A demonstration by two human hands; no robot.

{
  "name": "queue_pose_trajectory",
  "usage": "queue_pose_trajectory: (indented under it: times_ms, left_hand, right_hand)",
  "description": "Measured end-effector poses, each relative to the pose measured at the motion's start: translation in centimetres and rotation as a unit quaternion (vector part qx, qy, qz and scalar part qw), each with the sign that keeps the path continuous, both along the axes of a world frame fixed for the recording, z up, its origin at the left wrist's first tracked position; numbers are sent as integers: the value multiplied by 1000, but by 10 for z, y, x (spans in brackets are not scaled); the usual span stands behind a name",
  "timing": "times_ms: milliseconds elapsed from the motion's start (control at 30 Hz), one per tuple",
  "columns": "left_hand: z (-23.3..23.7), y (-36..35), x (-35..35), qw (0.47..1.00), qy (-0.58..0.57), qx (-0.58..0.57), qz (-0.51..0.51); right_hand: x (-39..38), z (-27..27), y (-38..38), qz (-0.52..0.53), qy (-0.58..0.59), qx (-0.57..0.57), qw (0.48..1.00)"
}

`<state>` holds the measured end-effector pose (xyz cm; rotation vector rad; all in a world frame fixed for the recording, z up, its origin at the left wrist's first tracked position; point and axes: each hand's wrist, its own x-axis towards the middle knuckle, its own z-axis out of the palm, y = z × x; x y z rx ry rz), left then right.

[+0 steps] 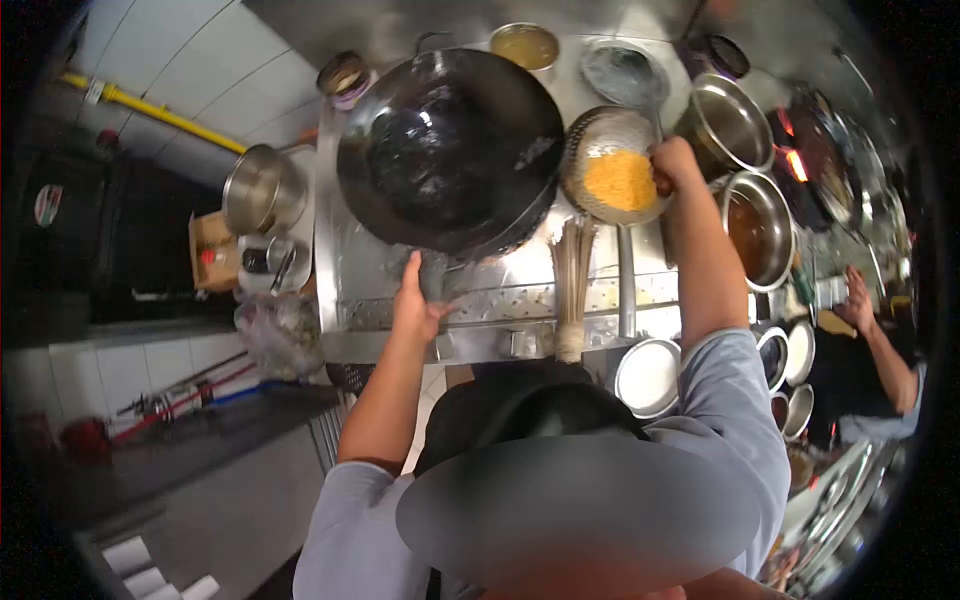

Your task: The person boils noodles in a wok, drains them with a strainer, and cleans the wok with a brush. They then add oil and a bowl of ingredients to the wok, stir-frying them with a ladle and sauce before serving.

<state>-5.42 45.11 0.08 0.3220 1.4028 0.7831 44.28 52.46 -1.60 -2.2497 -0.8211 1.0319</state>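
A large dark wok (440,150) sits on the steel range, its inside shiny and wet-looking. My left hand (418,312) is beside the wok's near handle (432,274), with thumb and fingers spread. My right hand (676,166) is closed around the handle of a ladle (618,72), whose bowl lies beyond it at the back. Under and left of that hand, a perforated strainer (600,130) holds orange-yellow food (620,181). The strainer's handle (627,285) points toward me. A bamboo brush (571,290) stretches alongside it.
Steel pots (730,125) (760,235) stand at the right, with a bowl of white contents (648,378) nearer me. A metal bowl (524,46) is behind the wok, another pot (265,190) at left. At far right is another person's hand (856,302).
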Motion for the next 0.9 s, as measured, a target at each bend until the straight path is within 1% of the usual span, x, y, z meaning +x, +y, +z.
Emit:
queue_pose_trajectory:
  times_ms: [33,67,100,133,167,200,233,267,300,367,400,433,500,567,600,633,700,767,833,900]
  left_hand:
    - [-5,1,-1,993,-110,28,-38]
    - [-3,-1,0,994,-104,27,-25]
    - [0,1,4,990,-137,20,-18]
    - [0,4,8,985,-173,14,-13]
    - [-4,3,12,985,-173,14,-1]
    - [-12,4,15,985,-167,5,34]
    - [-19,11,17,984,-163,-1,65]
    - [-26,14,17,984,-167,-4,68]
    - [-34,16,18,983,-168,13,73]
    - [-34,12,22,983,-173,20,61]
    - [-31,14,23,984,-161,23,70]
    - [-27,15,23,985,-148,26,80]
    - [-35,17,18,985,-153,35,68]
    - [-39,19,16,985,-147,43,80]
    - [-42,22,12,984,-156,44,73]
    - [-46,25,8,985,-155,54,60]
    - [-42,21,3,985,-160,57,40]
    - [-20,21,3,987,-139,56,65]
    - [-43,22,-3,984,-154,73,59]
    - [-45,28,-7,979,-171,94,58]
  right_hand:
    - [21,-7,10,-10,90,22,996]
    - [36,-15,10,-59,266,94,958]
    - [42,-17,12,-109,429,162,882]
    - [31,-2,8,-145,441,189,865]
    - [16,17,-4,-181,451,210,848]
    - [9,23,-14,-173,453,205,850]
    - [5,29,-21,-163,468,213,842]
    - [1,37,-29,-159,481,218,834]
    - [-3,46,-35,-162,475,217,837]
    - [-20,65,-58,-197,482,252,816]
    - [-10,61,-70,-146,526,232,805]
    - [-17,69,-77,-156,520,240,805]
    - [-40,94,-99,-148,476,221,838]
    - [-65,115,-120,-129,502,232,823]
    - [-80,124,-132,-127,469,238,841]
    - [-87,130,-143,-101,469,224,849]
    - [-129,159,-164,-89,483,238,838]
    - [-158,174,-187,-99,462,236,849]
    - [-187,181,-206,-101,444,234,859]
    - [-212,186,-221,-114,411,211,880]
